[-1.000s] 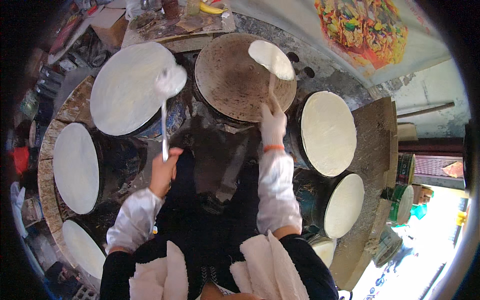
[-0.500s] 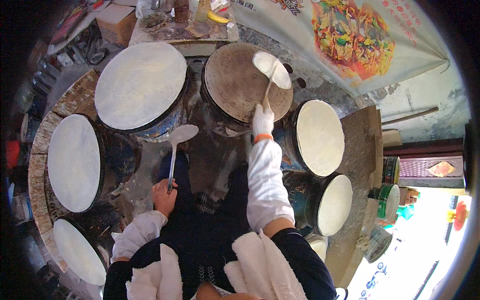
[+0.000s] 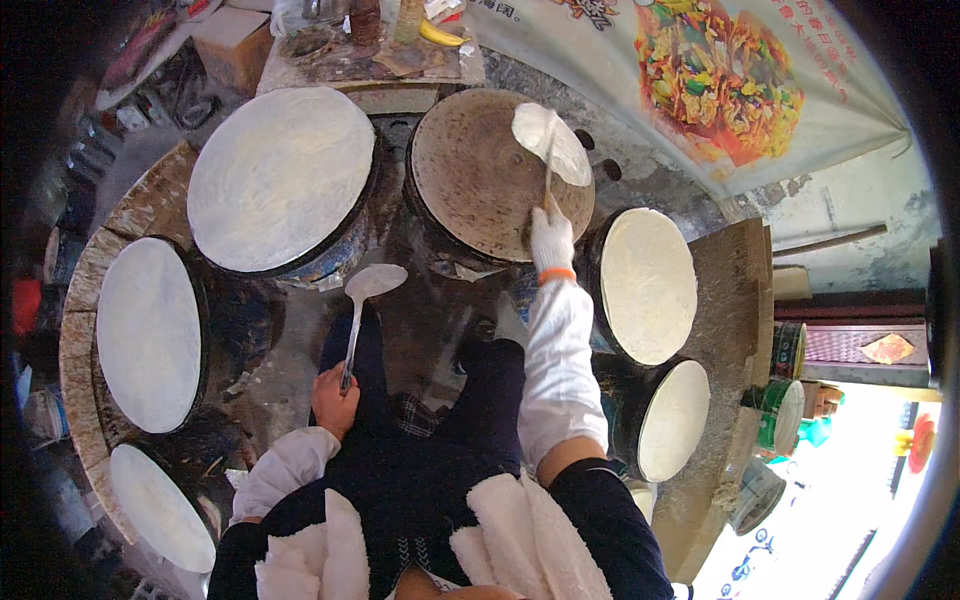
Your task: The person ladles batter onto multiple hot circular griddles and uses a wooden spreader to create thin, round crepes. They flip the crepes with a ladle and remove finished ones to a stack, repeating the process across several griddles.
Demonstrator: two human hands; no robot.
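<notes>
My right hand (image 3: 552, 240), in a white glove with an orange cuff, is closed around the thin handle of a spreader (image 3: 548, 185). Its far end lies in a white patch of batter (image 3: 570, 160) at the right edge of a round brown griddle (image 3: 470, 165); the head is hard to tell from the batter. My bare left hand (image 3: 335, 402) grips the lower end of a metal ladle (image 3: 353, 335) held over my lap. Pale batter coats the ladle's bowl, which sits between the brown griddle and a white-covered griddle (image 3: 280, 180) at the far left.
More griddles covered with white sheets of batter stand round me: left (image 3: 150, 335), near left (image 3: 163, 508), right (image 3: 648, 287) and near right (image 3: 674, 420). A cluttered table (image 3: 375, 70) with a banana (image 3: 440, 35) stands beyond. Cardboard (image 3: 735, 290) lines the right side.
My right hand has moved a little to the right, and the spreader handle stands straighter. The batter patch remains at the griddle's right edge. My left hand and ladle have barely moved.
</notes>
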